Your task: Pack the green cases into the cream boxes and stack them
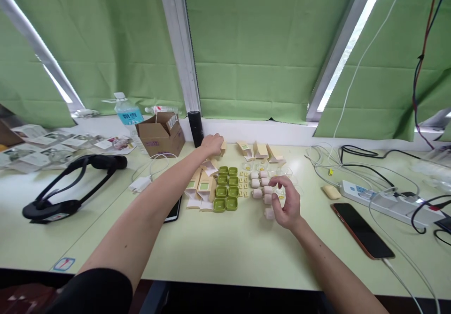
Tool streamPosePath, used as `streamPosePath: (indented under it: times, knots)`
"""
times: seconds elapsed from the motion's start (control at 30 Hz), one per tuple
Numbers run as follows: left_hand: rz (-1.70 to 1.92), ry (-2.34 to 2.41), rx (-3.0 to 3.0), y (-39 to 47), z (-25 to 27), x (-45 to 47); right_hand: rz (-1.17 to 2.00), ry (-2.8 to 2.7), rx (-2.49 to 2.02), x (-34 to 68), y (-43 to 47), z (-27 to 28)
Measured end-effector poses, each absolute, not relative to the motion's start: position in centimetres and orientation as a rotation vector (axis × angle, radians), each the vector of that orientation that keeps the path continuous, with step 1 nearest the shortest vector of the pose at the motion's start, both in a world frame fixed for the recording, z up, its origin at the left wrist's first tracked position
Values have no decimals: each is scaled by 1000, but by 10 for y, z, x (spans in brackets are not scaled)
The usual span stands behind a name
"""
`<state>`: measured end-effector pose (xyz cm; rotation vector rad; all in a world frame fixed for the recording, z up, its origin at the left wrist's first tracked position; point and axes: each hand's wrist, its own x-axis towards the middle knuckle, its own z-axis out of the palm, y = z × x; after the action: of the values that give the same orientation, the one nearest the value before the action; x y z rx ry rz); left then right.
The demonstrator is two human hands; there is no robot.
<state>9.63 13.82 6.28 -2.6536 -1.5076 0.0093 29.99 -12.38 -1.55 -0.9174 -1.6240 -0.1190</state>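
Note:
At the back of the table, my left hand [212,145] has its fingers curled down at a folded cream card piece [223,149]; the fingertips are partly hidden. My right hand [288,204] is open, thumb and forefinger apart in a curve, over small pale pink cylinder-like pieces [257,193]. Between the hands stand several small olive-green square trays [231,203] in two columns. Beside them lie tiny yellow pieces [243,186]. Clear plastic pieces with yellow spots [261,167] sit behind the pink ones. More folded cream cards [206,186] lie left of the trays.
Another group of cream cards [260,150] stands at the back. A cardboard box [162,135], black cylinder [196,128] and water bottle [128,112] are at back left. A black headset [70,187] lies left; a phone [364,229], power strip [384,201] and cables lie right.

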Motion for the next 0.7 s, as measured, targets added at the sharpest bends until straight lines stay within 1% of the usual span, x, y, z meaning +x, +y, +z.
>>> streamPosePath:
  times: [0.2, 0.37, 0.57, 0.7]
  knots:
    - [97, -1610, -2604, 158, 39, 105, -144, -1659, -930, 297, -125, -14]
    - [59, -1629, -2572, 163, 24, 112, -145, -1672, -923, 297, -126, -14]
    - [-41, -1607, -2521, 154, 23, 112, -131, -1698, -888, 295, -125, -19]
    - [-34, -1556, -2561, 147, 26, 111, -140, -1715, -865, 293, -126, -18]
